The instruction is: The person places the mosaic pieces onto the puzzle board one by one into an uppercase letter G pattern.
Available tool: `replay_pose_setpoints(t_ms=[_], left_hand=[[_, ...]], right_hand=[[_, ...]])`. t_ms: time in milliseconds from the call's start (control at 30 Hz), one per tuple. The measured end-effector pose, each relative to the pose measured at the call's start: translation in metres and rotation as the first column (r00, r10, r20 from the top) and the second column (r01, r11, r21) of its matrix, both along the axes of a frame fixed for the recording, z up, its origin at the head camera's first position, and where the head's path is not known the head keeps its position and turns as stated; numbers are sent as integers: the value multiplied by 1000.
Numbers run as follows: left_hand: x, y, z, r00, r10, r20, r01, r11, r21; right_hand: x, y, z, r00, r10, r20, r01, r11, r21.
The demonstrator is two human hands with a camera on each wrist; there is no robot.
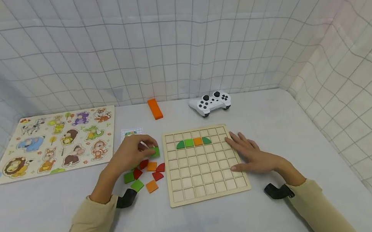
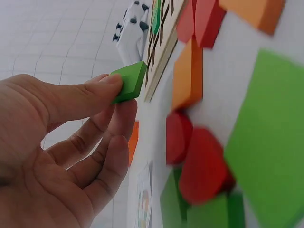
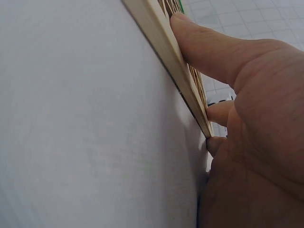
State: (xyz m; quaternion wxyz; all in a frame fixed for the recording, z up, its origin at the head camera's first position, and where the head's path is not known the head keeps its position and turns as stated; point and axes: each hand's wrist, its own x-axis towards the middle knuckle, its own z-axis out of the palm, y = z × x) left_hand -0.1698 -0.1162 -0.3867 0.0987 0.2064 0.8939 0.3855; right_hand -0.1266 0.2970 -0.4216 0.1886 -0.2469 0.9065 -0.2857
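Between thumb and fingertips, my left hand [image 1: 129,153] pinches a green square tile [image 1: 155,152], just left of the wooden grid board [image 1: 197,180]. The left wrist view shows this tile [image 2: 132,81] held up off the table. My right hand [image 1: 255,158] rests with extended fingers on the board's right edge; in the right wrist view its thumb [image 3: 204,40] lies on the rim. One row near the board's top carries a green quarter-circle [image 1: 180,145], a green square [image 1: 189,142], an orange square [image 1: 197,141] and another green quarter-circle [image 1: 206,140].
Loose red quarter-circle tiles [image 1: 158,176], orange squares [image 1: 151,186] and green tiles [image 1: 137,185] lie below the left hand. Behind it is a partly covered pattern card [image 1: 132,131]. An animal puzzle [image 1: 81,144], an orange block [image 1: 155,109] and a white game controller [image 1: 210,104] lie farther back.
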Motion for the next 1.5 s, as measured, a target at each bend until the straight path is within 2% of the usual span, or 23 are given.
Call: replay_pose_setpoints(t_ms=[133, 400, 600, 767, 1033, 1333, 1500], left_hand=[[0, 14, 1, 1000, -16, 25, 15, 1000, 20], [-5, 44, -4, 993, -121, 9, 120, 991, 51], [-5, 57, -9, 990, -142, -2, 142, 989, 50], [-7, 63, -13, 990, -137, -35, 138, 990, 21], [-7, 71, -11, 989, -135, -60, 134, 991, -9], [3, 73, -9, 988, -117, -102, 103, 986, -133], [9, 72, -8, 990, -106, -94, 89, 982, -169]], right_hand=[[-1, -1, 0, 1000, -1, 0, 1, 1000, 1], [-1, -2, 1, 1000, -9, 1, 9, 1000, 9], [-1, -1, 0, 1000, -4, 5, 4, 1000, 3], [-1, -1, 0, 1000, -9, 4, 9, 1000, -2], [0, 0, 0, 1000, -14, 9, 14, 1000, -8], [0, 0, -1, 1000, -7, 9, 7, 1000, 7], [1, 0, 1, 1000, -6, 7, 6, 1000, 0]])
